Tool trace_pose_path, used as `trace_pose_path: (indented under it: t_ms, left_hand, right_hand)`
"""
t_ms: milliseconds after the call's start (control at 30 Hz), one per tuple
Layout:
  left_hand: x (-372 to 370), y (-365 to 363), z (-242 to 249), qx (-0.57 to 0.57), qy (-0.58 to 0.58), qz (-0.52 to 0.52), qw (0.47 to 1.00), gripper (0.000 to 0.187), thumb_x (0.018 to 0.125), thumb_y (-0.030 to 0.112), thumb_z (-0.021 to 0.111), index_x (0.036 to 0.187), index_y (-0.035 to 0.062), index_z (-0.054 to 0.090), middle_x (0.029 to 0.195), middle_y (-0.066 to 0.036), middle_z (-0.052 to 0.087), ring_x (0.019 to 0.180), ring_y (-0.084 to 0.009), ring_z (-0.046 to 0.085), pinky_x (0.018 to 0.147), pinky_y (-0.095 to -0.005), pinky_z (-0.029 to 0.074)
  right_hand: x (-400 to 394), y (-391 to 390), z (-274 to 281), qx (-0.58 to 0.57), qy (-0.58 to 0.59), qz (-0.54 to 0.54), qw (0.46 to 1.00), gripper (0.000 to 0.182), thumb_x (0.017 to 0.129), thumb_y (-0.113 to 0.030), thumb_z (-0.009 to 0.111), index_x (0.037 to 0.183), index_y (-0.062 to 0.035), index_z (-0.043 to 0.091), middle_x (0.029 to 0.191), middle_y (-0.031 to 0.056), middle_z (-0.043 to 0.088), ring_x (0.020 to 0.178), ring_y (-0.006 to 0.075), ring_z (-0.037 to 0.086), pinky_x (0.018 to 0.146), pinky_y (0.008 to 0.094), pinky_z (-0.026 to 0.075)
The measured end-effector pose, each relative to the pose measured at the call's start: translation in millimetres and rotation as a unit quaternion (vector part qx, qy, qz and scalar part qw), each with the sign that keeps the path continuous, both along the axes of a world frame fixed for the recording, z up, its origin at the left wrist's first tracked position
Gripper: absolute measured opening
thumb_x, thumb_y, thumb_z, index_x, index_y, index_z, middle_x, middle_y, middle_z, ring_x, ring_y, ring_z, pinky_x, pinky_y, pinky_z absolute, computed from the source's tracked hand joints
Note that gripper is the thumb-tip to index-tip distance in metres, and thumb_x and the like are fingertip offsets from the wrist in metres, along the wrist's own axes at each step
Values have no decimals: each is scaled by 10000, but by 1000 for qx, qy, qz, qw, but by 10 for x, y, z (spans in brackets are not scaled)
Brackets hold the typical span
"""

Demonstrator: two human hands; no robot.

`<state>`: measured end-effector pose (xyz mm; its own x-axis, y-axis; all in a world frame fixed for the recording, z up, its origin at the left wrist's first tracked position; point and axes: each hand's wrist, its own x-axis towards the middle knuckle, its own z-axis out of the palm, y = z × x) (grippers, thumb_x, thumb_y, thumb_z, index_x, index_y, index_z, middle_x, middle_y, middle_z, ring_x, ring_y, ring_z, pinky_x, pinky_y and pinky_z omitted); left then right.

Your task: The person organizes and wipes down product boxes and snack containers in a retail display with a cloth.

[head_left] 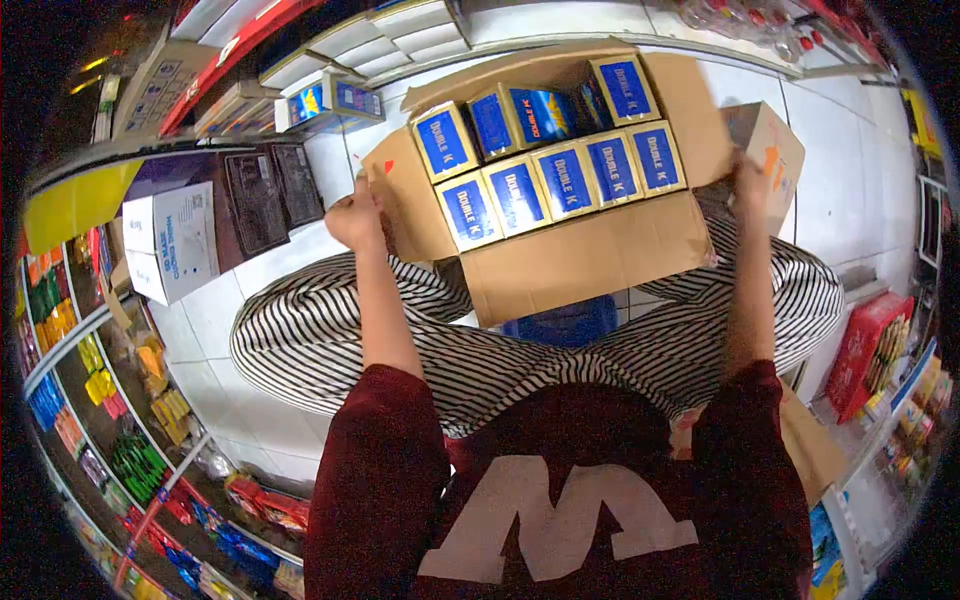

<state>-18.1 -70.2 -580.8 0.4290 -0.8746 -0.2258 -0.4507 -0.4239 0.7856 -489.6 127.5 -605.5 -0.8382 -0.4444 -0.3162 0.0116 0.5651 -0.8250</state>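
An open cardboard box (590,262) sits in front of me with its flaps folded outward. Inside stand several blue-and-gold packs (566,183) marked "DOUBLE K", in two rows; the back row has a gap, and one pack there shows its picture side. My left hand (357,213) is closed at the outer edge of the left flap (408,195), thumb up. At the right flap (690,110), my right hand (750,188) is curled around the edge, slightly blurred, its fingertips partly hidden.
Another cardboard box (785,150) stands behind my right hand. To the left are a white carton (172,243), dark crates (262,195) and similar blue packs (335,100) on the tiled floor. Shelves of packaged goods (140,465) line the left; a red box (868,355) is at right.
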Motion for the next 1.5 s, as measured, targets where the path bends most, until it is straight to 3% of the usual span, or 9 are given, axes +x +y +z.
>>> trace_pose_path:
  t_ms: [67, 267, 400, 767, 833, 1100, 1333, 1400, 1500]
  left_hand:
    - [-105, 23, -36, -10, -60, -42, 997, 434, 785, 381, 550, 782, -47, 617, 653, -171, 609, 545, -226, 580, 544, -319, 465]
    - [-696, 354, -255, 6, -251, -134, 959, 547, 829, 468, 408, 1114, 13, 515, 942, -244, 501, 855, -387, 515, 737, -438, 430]
    - [-754, 363, -167, 4, -265, -108, 958, 509, 836, 429, 409, 1098, 7, 521, 921, -233, 492, 872, -370, 489, 750, -426, 416]
    - [-678, 338, -399, -68, -100, -1, 993, 357, 869, 288, 395, 880, -42, 529, 835, -214, 529, 759, -370, 519, 683, -434, 400]
    - [-661, 322, -433, -59, -47, 59, 995, 316, 864, 245, 409, 750, -39, 488, 767, -200, 535, 664, -372, 517, 644, -440, 391]
    - [-670, 340, -345, -65, -78, 19, 995, 142, 788, 87, 508, 889, -7, 475, 788, -172, 521, 723, -343, 510, 659, -401, 407]
    - [-706, 345, -167, -123, -90, 17, 988, 162, 834, 91, 444, 959, -5, 478, 1131, -194, 399, 862, -352, 511, 744, -413, 422]
    - [-695, 345, -212, -121, -138, 20, 983, 182, 837, 113, 441, 965, -6, 491, 1133, -204, 397, 931, -347, 487, 788, -396, 404]
    - [-695, 325, -224, -110, -136, 2, 985, 197, 838, 147, 449, 955, -5, 496, 1098, -196, 428, 975, -337, 454, 819, -396, 368]
  right_hand:
    - [-7, -120, 436, -105, 6, -95, 990, 355, 806, -162, 535, 1104, 26, 490, 861, 134, 591, 802, 128, 564, 680, 258, 455]
    - [727, -646, 1216, -96, 344, 162, 920, 400, 787, -32, 547, 1173, -26, 443, 885, 91, 608, 772, 136, 589, 671, 253, 470]
    - [1131, -1037, 868, -27, 318, 340, 885, 430, 765, -63, 579, 1173, -26, 451, 962, 150, 583, 836, 200, 587, 715, 288, 470]
    - [1454, -1084, 327, 80, 494, 273, 821, 556, 654, -336, 694, 1020, 26, 482, 1015, 239, 466, 962, 387, 457, 808, 431, 391]
    - [1626, -1176, 382, 161, 455, 264, 835, 584, 637, -343, 706, 1019, 17, 448, 1002, 243, 469, 954, 387, 460, 803, 434, 393]
    - [1490, -1371, 420, 272, 353, 292, 846, 634, 564, -350, 749, 965, 2, 406, 869, 203, 576, 810, 342, 586, 716, 418, 467]
    - [1600, -1003, 704, 35, 254, 207, 944, 605, 588, -152, 738, 1058, 68, 426, 853, 154, 589, 772, 237, 591, 683, 307, 468]
    - [1539, -942, 751, -135, 174, 175, 959, 508, 597, -34, 707, 1026, 70, 455, 837, 110, 578, 744, 164, 550, 677, 272, 453]
    - [1705, -928, 1251, -126, 135, 132, 974, 396, 627, -29, 679, 965, 92, 511, 892, 99, 566, 789, 145, 526, 736, 256, 423]
